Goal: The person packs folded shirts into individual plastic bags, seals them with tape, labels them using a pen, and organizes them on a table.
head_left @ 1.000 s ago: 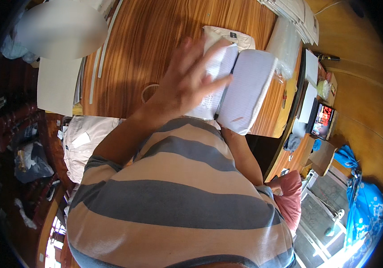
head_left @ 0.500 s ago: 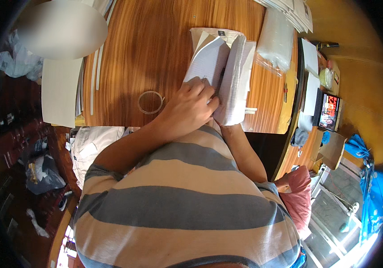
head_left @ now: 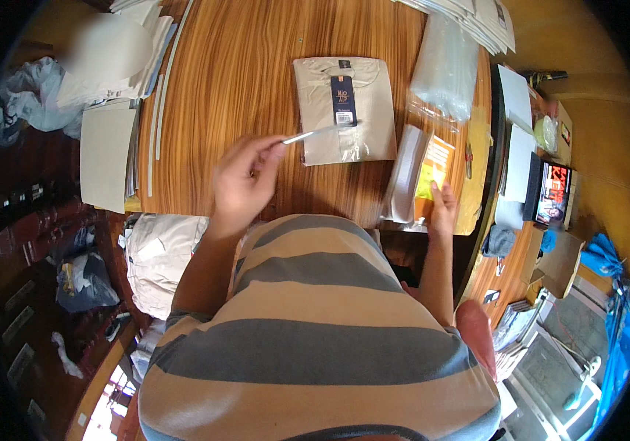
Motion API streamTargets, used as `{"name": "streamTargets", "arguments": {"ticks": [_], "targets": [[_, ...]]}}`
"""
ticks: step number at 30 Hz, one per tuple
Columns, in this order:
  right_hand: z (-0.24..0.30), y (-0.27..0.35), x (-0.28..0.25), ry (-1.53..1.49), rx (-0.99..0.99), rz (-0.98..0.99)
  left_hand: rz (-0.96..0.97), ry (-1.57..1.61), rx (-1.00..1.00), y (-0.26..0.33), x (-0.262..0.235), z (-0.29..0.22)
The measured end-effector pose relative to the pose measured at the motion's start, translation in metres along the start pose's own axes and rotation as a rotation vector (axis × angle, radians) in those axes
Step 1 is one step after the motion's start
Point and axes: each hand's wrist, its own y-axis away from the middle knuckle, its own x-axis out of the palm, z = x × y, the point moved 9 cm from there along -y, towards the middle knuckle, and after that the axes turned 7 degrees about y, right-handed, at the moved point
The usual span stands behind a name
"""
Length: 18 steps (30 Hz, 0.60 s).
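Observation:
My left hand (head_left: 245, 176) is raised over the near part of the table, thumb and fingers pinching one end of a thin whitish strip (head_left: 315, 133). The strip's other end reaches over a folded beige garment in a clear plastic bag (head_left: 370, 110), which lies flat and bears a dark hang tag (head_left: 342, 92). At the table's front right, my right hand (head_left: 441, 206) grips the edge of a thick booklet (head_left: 436, 158) with an orange and yellow cover. White page edges show along the booklet's left side.
Clear plastic bags (head_left: 444, 70) lie stacked at the right, beyond the booklet. Cardboard sheets (head_left: 109, 158) stand by the table's left edge, beside long thin strips (head_left: 162, 110). A screen (head_left: 552, 192) shows on the right. Pale fabric (head_left: 160, 253) is bundled below the table's left side.
Both hands were together at the open booklet over the bagged garment. The booklet has moved right with my right hand, uncovering the garment. My left hand has moved left, now holding the strip.

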Motion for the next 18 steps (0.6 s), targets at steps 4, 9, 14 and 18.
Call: {"name": "streamTargets", "arguments": {"ticks": [4,9,14,18], "targets": [[0.007,-0.044,-0.068,0.748,-0.147,-0.084,-0.238,0.364,-0.394,0.017,-0.008,0.055],[0.148,-0.007,0.049,1.346,-0.882,-0.337,-0.275,0.524,-0.438,0.034,0.037,0.065],[0.155,0.057,0.219,1.064,-1.004,0.213,0.059,0.047,-0.026,0.016,0.105,0.013],[0.130,0.014,0.248,0.937,-0.950,0.235,0.371,0.011,0.288,-0.009,0.127,0.017]]}}
